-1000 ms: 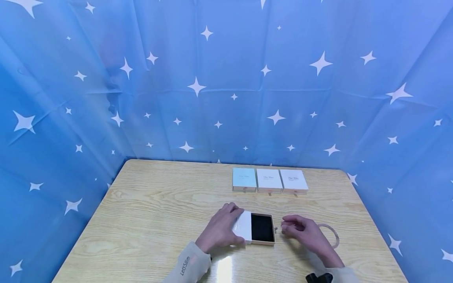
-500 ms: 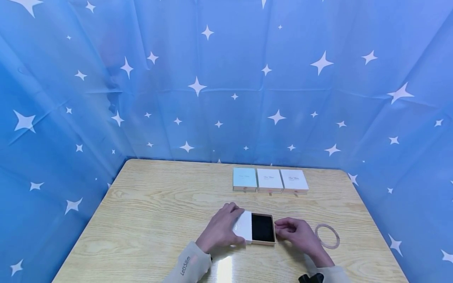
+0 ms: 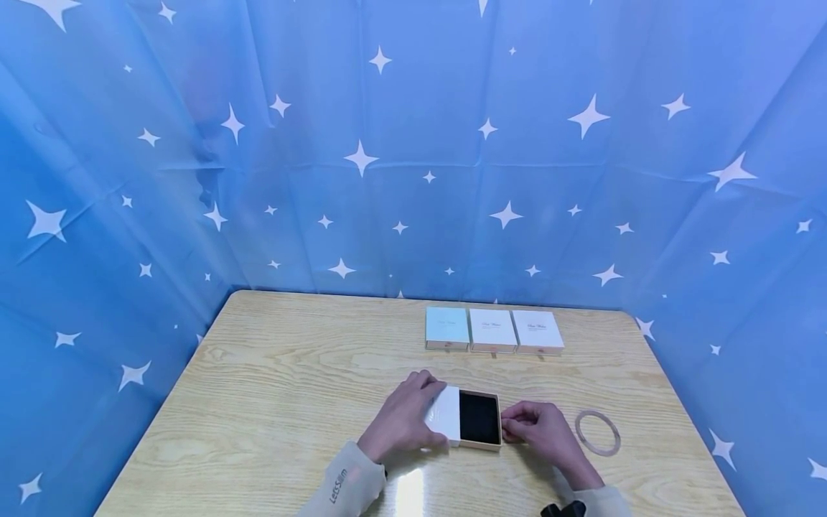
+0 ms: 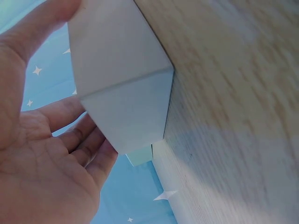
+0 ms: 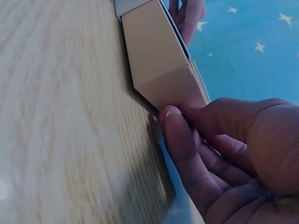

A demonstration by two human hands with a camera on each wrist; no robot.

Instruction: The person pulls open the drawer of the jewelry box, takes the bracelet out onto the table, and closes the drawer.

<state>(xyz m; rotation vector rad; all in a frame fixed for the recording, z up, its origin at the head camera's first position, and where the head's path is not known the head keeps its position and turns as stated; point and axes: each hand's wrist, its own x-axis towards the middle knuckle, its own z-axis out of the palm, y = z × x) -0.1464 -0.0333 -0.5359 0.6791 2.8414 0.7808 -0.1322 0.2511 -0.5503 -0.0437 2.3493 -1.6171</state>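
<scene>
A white slide-out gift box lies on the table in the head view, its sleeve to the left and its tan drawer pulled partway out to the right. Black padding lines the drawer. My left hand grips the sleeve, thumb on the near side and fingers on the far side. At the drawer's front, my right hand pinches with thumb and forefinger where the small pull tab sits; the fingertips hide the tab. Just right of that hand, a pale pinkish bangle lies flat on the table.
Toward the back of the wooden table stand three closed boxes in a row: a light blue box, a white box and another white box. A blue curtain with white stars hangs behind the table and along its sides.
My right hand has moved left from beside the bangle to the drawer's front and closed its fingertips there. The bangle now shows whole. My left hand and the sleeve have stayed put.
</scene>
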